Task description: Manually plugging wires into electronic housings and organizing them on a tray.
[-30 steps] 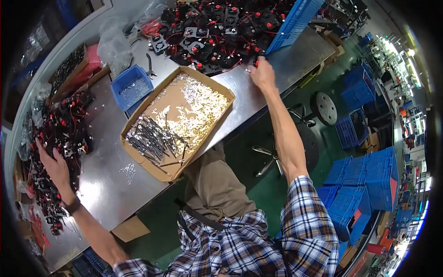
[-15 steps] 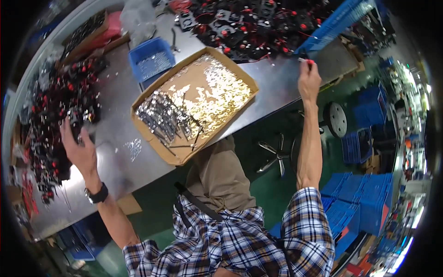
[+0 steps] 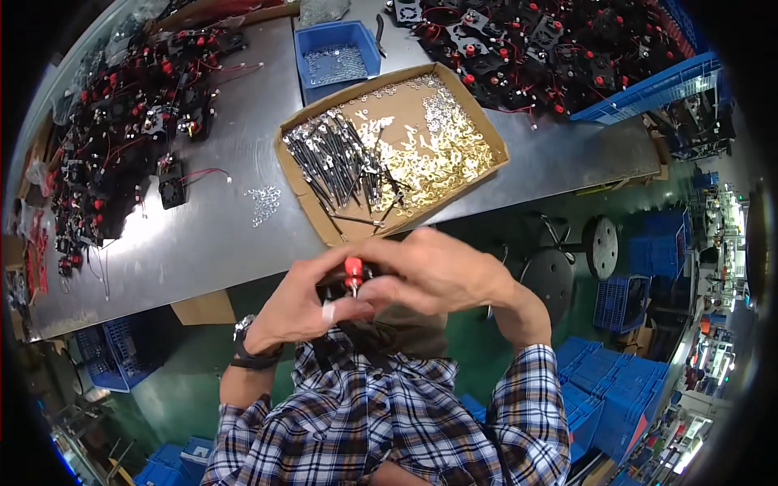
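Close in front of my body, both hands meet around a small black part with a red knob [image 3: 353, 267] and a metal stem below the knob. My left hand [image 3: 296, 306] closes on it from the left, with a white band round the thumb. From the right, the curled fingers of my right hand [image 3: 446, 275] close on the same part and hide much of it. Just beyond the hands lies a cardboard tray [image 3: 320, 219] holding black cable pieces [image 3: 332, 166] and gold and silver ring terminals [image 3: 442, 166].
Silver washers [image 3: 263, 204] lie loose on the metal table [image 3: 235, 154]. A blue bin [image 3: 336, 36] of small metal pieces and pliers [image 3: 380, 34] sit behind the tray. Heaped black fan assemblies [image 3: 130, 121] cover the left, more [image 3: 535, 49] the far right beside a blue crate [image 3: 656, 89].
My hands have come from far apart to together in front of me, now closed on the red-knobbed part. My view has shifted, and a separate fan unit shows where my left hand was.
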Motion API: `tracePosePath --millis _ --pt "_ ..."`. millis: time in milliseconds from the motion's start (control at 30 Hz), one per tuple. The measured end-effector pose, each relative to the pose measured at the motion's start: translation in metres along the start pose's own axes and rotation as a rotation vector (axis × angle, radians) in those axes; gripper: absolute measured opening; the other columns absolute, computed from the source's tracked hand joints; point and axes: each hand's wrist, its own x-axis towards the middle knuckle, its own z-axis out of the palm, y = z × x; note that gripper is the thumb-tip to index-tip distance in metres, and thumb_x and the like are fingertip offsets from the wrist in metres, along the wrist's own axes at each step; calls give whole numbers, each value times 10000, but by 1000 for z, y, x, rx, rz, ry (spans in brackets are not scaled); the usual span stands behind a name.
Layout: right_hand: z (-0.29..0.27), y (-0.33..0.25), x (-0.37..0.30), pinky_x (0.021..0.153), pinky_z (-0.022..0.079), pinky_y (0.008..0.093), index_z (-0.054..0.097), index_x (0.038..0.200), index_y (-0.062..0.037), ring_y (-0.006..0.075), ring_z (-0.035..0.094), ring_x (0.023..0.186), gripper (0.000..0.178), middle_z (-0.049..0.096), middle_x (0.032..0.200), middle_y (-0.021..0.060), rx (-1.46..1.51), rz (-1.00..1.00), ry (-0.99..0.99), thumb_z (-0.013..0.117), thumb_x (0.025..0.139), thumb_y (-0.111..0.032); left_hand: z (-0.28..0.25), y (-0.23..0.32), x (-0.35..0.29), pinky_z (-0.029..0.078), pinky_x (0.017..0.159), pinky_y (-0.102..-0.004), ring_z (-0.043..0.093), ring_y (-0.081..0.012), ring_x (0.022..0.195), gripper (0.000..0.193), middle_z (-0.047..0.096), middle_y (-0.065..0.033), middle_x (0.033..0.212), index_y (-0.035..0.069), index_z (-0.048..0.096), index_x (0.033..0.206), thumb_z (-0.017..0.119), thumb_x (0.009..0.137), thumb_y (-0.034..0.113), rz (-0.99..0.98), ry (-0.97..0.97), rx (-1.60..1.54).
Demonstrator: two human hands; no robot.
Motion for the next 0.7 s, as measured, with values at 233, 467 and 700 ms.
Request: tracePosePath --millis 233,467,700 --pt "-11 91 24 736 520 508 631 1034 1 430 668 850 168 686 912 228 -780 289 339 633 941 -138 12 -27 -19 583 751 -292 706 -165 827 492 724 -129 934 -47 472 1466 605 1000 42 -120 267 -466" --pt "-8 95 30 703 504 507 581 947 42 463 643 789 137 671 850 242 -777 230 477 592 956 -94 20 -22 -2 623 803 -382 738 -294 927 605 688 -224 1111 11 267 1572 547 1039 62 28 466 -603" --pt "11 13 4 580 448 358 609 1027 21 279 582 590 111 599 698 183 -109 135 273 616 975 -77 24 -24 14 623 806 -368 722 -231 929 425 682 -180 1100 9 421 1414 568 1017 48 98 549 -588"
